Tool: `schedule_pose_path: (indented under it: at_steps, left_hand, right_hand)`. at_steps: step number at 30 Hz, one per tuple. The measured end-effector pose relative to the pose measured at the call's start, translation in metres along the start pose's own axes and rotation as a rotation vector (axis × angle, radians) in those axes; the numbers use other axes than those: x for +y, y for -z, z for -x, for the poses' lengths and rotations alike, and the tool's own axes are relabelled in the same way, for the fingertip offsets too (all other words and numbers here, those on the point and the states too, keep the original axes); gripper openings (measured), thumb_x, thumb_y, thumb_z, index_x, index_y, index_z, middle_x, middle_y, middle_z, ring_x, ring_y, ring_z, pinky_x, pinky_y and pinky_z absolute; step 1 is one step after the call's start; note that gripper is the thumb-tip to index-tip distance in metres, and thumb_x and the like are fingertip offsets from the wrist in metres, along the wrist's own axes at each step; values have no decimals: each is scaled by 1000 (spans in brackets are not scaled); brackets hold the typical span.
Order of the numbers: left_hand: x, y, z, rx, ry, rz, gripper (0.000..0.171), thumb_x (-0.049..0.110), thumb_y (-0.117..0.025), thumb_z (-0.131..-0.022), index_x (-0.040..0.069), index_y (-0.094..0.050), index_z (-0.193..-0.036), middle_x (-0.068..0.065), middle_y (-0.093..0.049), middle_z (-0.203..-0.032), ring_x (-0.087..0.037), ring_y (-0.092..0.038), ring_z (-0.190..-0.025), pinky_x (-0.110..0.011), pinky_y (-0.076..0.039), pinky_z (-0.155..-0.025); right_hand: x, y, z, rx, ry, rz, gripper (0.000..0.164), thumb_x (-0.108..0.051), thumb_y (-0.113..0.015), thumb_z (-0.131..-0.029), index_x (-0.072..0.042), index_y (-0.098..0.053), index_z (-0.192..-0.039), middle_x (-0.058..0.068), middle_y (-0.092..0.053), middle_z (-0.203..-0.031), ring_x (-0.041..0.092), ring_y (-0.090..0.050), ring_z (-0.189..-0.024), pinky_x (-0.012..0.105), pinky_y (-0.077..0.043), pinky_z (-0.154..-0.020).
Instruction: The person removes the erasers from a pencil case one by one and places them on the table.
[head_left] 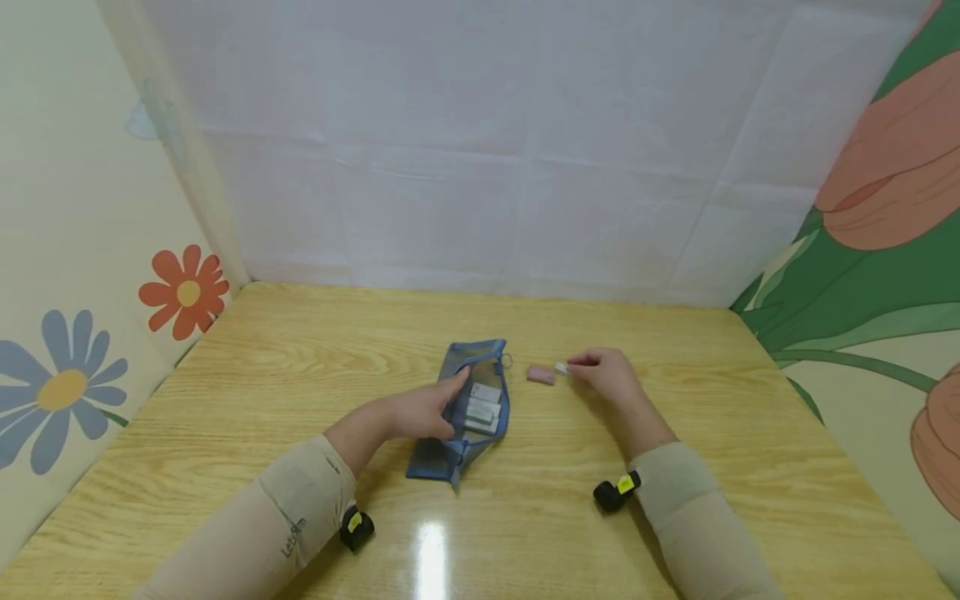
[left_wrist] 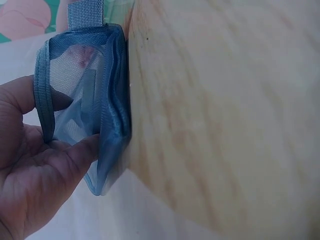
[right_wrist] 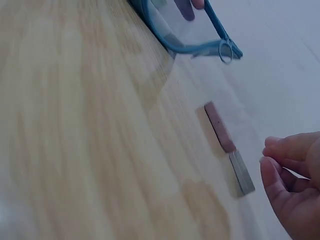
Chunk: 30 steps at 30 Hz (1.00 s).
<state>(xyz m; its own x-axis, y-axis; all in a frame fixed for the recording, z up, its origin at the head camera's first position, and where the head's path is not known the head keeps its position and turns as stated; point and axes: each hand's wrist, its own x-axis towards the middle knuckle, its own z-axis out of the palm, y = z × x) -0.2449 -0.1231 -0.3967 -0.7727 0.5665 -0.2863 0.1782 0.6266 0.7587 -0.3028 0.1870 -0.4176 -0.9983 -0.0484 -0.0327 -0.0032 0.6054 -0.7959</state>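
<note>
My left hand grips a blue mesh zip pouch by its rim, with the mouth spread. In the left wrist view, fingers wrap the pouch's blue edging. Several pale, flat items lie inside, their kind unclear. Right of the pouch, a pink oblong block lies on the table, end to end with a silver-grey oblong piece. Close beside the grey piece is my right hand. Its thumb and fingertips nearly meet, and the right wrist view shows nothing between them.
A wooden table carries everything. White sheeting hangs behind it, and flower-painted walls stand at both sides. A ring pull sticks out from the pouch's corner. Black wrist cameras sit below both sleeves.
</note>
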Motion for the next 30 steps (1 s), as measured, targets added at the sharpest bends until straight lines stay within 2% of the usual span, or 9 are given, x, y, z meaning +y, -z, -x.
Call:
schedule_pose_path:
  at_steps: [3, 7, 10, 14, 23, 30]
  left_hand:
    - [1, 0, 0, 4, 1, -4, 100, -1, -61, -73, 16, 4, -148, -9, -3, -153, -18, -10, -136, -37, -23, -105]
    - [1, 0, 1, 4, -1, -7, 100, -1, -61, -73, 15, 4, -148, -10, -3, -153, -18, -10, -135, -37, -23, -105]
    - [2, 0, 1, 2, 0, -1, 100, -1, -61, -73, 15, 4, -148, -10, -3, -153, -18, -11, -135, -37, -23, -105]
    - [2, 1, 0, 0, -3, 4, 100, -1, -60, -73, 15, 4, -148, -11, -4, -153, -18, -13, -135, -37, -25, -103]
    - [0, 1, -1, 4, -5, -2, 101, 2, -62, -72, 15, 3, -148, -12, -7, -152, -19, -18, -133, -38, -22, -106]
    - [-3, 1, -4, 2, -7, 6, 101, 5, -63, -73, 16, 5, -148, -11, -5, -153, -20, -18, -133, -40, -21, -106]
  right_hand:
    - [-10, -8, 5, -16, 13, -5, 23, -19, -67, -82, -4, -68, -100, 10, -65, -95, 22, -56, -87, 32, -44, -77]
    - [-21, -22, 10, -44, 9, -19, 26, -28, -71, -78, -9, -70, -96, 5, -66, -97, 21, -56, -92, 34, -44, -81]
    - [-28, -32, 13, -82, 41, -28, 22, -25, -71, -78, -10, -71, -95, 3, -67, -95, 18, -58, -88, 32, -46, -79]
    - [-37, -42, 16, -120, 133, 5, 17, -14, -68, -80, -7, -71, -95, 3, -68, -90, 15, -59, -82, 29, -48, -75]
    - [-52, -55, 24, -170, 219, 68, 16, -18, -72, -77, -12, -72, -91, -3, -68, -84, 11, -59, -78, 28, -47, -74]
    - [-53, -66, 27, -243, 270, 45, 16, -18, -73, -76, -10, -72, -90, -2, -67, -84, 10, -57, -76, 26, -47, -69]
